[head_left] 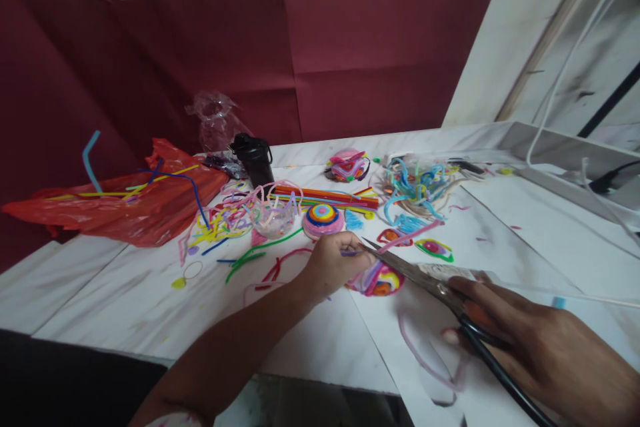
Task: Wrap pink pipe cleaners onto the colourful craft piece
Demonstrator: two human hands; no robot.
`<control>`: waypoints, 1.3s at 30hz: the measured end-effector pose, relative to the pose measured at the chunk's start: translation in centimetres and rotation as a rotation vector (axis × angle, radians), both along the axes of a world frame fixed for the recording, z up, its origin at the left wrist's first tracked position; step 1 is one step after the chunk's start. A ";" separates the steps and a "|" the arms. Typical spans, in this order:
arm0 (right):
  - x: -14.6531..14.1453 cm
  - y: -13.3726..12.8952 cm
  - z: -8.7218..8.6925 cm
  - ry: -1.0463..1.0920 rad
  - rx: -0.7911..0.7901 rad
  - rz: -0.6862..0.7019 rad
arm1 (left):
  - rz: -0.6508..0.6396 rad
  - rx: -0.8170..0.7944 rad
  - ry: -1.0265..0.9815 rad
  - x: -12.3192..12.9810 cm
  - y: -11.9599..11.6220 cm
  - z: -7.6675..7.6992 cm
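Observation:
My left hand [337, 263] is closed in a pinch on a pink pipe cleaner [415, 236], whose free end sticks out to the upper right. A bit of purple also shows at its fingertips. My right hand [540, 333] grips black-handled scissors [433, 285], their blades pointing left and reaching the pipe cleaner close to my left fingertips. Whether the blades touch it I cannot tell. Just below sits a round, multicoloured pipe-cleaner piece [385, 281], partly covered by my left hand. Behind the blades lie a green-edged eye-shaped piece [434, 249] and an orange-red one [393, 236].
A dome with coloured rings [323, 220] stands beyond my left hand, near a clear bowl [275, 221]. Further back are a black bottle [254, 160], a pink decorated ball [349, 165] and tangled blue pipe cleaners [417, 180]. A red plastic bag [150, 207] spreads at left.

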State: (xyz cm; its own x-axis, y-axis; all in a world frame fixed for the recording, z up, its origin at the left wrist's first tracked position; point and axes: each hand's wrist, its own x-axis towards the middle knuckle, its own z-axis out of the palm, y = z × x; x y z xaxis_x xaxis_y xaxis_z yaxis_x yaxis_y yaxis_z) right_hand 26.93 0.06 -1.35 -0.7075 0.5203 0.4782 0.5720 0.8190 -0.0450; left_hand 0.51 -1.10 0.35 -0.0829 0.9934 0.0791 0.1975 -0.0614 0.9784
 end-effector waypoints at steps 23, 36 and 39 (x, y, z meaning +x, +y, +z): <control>0.5 0.6 0.2 0.014 -0.085 -0.012 | -0.030 -0.119 -0.060 0.1 0.2 -0.2; 10.1 12.7 0.4 -0.088 -0.516 -0.427 | 0.010 -0.040 -0.004 -0.4 0.5 0.3; 9.6 14.2 0.8 -0.030 -0.383 -0.443 | 0.010 -0.046 -0.013 -0.5 0.6 0.2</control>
